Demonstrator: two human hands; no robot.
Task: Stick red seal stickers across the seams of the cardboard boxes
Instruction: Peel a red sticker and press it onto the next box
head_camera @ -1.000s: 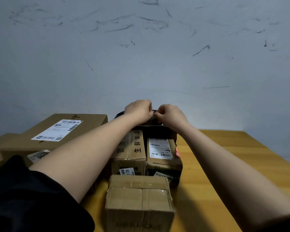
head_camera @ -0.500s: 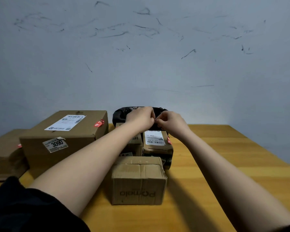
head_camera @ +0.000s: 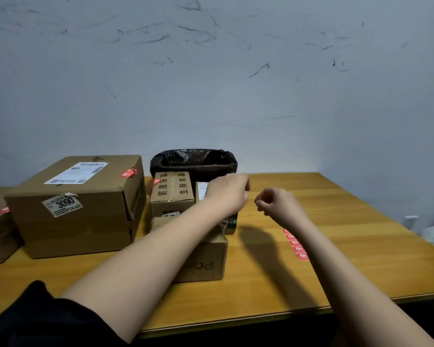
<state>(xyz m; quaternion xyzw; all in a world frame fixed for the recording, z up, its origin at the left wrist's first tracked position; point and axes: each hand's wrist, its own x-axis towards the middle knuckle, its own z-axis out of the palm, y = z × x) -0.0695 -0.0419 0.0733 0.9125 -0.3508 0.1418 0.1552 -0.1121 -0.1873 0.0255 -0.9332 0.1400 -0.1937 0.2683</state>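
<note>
Head view: half a second ago both hands met over the bin; now they have parted and drawn back from it. The left hand hovers just in front of the bin, fingers curled; whether it holds anything cannot be told. The right hand, right of the bin, is loosely curled with fingertips close together, nothing visible between them. The sticker strip lies on the bench, nearer than the bin. Probably backing was discarded, so another sticker comes next.

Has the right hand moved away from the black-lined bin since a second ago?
Yes. The right hand has pulled back from the bin, rightward over the table.
</note>
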